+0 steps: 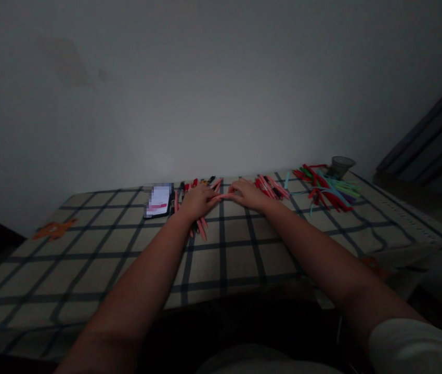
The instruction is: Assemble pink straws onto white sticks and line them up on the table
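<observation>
So right now we've got our left hand (195,201) and right hand (246,193) close together near the back of the table, both with fingers pinched shut on one thin pink strip (223,197) that runs across the gap between them. The fingertips are small and dim in this light, so we can't really tell if that strip is being bent, twisted or just held. As far as progress goes, we'd call it midway through handling this one piece: nothing here looks clearly finished to us, though our left hand covers part of what's under it. Poking out around and below that hand is a bunch of loose pink strips (202,228), and just past the right hand lies a pink and red bundle (273,188). Both look like plenty left over, and neither bundle seems joined up into anything we can make out. Farther right, a messy multicoloured pile (330,192) lies beside a dark cup (340,166), with no hand on it. Off to the left of our left hand there's a phone (159,201) with its screen lit, on the checked tablecloth (121,259).
</observation>
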Available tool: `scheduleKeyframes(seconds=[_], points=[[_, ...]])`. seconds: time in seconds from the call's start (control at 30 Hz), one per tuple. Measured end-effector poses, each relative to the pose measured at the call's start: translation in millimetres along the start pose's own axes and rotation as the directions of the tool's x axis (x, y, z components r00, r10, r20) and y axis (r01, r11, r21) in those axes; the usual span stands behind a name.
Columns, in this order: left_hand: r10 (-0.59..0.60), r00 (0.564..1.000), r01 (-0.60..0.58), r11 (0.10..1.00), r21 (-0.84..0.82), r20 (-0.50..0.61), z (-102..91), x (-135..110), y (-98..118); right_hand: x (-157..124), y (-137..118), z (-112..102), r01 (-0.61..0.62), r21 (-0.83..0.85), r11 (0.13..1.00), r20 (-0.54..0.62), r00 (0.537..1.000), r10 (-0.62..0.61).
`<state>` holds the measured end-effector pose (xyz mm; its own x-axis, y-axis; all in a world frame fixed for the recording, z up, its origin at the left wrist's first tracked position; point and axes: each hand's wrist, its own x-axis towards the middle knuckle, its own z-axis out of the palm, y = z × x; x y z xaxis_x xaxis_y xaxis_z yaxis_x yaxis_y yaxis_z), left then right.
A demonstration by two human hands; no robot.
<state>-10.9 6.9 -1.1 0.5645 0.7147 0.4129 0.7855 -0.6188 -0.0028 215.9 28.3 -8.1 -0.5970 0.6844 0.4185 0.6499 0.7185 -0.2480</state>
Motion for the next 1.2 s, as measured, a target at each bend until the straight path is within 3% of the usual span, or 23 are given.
scheduleKeyframes(seconds=[0.17,0.37,0.7,0.93,1.2], points=[[0.013,1.0,-0.013,1.0,-0.025,0.014,-1.8,0.6,1.1,3.5,1.7,2.0,0.014,-0.027,1.0,0.055,0.998,-0.012],[0.004,1.0,-0.004,1.0,-0.016,0.022,-1.0,1.0,-1.1,-0.2,-4.7,-4.5,0.003,0.061,0.998,-0.01,1.0,-0.002],[0.033,0.999,-0.033,0.999,-0.042,-0.002,0.0,0.8,1.6,5.3,-0.3,3.7,-0.018,-0.068,0.998,0.107,0.994,0.025],[0.01,1.0,-0.01,1.0,-0.022,0.026,-3.7,0.6,-1.0,-0.5,-5.3,-5.7,-0.006,0.052,0.999,-0.037,0.999,0.008],[0.011,1.0,-0.01,1.0,-0.014,0.015,0.0,1.7,-2.5,3.7,-2.4,-0.4,-0.017,-0.056,0.998,0.073,0.997,0.021]])
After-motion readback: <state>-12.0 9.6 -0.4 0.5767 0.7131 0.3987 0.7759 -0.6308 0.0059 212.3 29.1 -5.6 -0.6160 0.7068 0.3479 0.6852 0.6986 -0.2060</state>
